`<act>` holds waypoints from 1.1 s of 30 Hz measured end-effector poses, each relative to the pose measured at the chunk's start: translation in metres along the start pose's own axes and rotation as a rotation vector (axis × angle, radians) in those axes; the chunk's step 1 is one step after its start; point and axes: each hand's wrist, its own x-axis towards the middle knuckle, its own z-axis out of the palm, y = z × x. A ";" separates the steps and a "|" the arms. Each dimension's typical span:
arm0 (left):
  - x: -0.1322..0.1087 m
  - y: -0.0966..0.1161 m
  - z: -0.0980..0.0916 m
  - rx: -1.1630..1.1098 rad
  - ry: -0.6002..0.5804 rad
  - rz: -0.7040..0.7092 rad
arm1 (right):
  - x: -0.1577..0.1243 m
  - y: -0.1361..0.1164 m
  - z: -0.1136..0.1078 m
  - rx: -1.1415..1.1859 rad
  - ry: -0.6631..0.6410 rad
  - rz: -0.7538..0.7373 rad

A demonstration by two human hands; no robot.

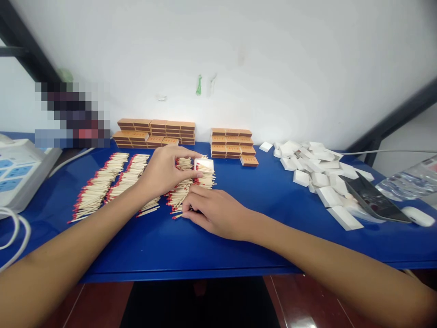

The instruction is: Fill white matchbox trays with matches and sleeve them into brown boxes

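White rectangular card tray [206, 165] is located above the blue tabletop [153, 250], at the far end of the match rows. Its long axis runs roughly left to right and its open side faces up. Left hand [163, 167]: thumb and index finger are clamped on the tray's left end, thumb on the near side, index finger on the far side. The left forearm extends diagonally from lower left. Red-headed pale wooden matches [180, 193] lie below the left hand, long axes approximately left to right, heads pointing left. Right hand [223, 213]: fingers are curled, with thumb and index fingertips close together at the near end of these matches; whether they grip one cannot be told. The right forearm enters from lower right, angled toward the left.
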 end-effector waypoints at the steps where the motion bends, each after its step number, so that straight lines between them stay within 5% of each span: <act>1: 0.000 0.000 0.000 -0.001 0.005 0.008 | 0.000 -0.002 0.000 0.009 0.003 0.011; 19: 0.001 -0.002 -0.001 -0.006 -0.009 0.019 | 0.000 -0.007 -0.010 0.002 -0.103 0.131; 27: -0.001 -0.004 0.001 -0.011 -0.021 0.031 | -0.005 0.009 -0.038 0.116 0.045 0.134; 33: 0.000 -0.003 0.001 -0.003 -0.023 0.009 | -0.008 0.003 -0.041 0.241 -0.129 -0.009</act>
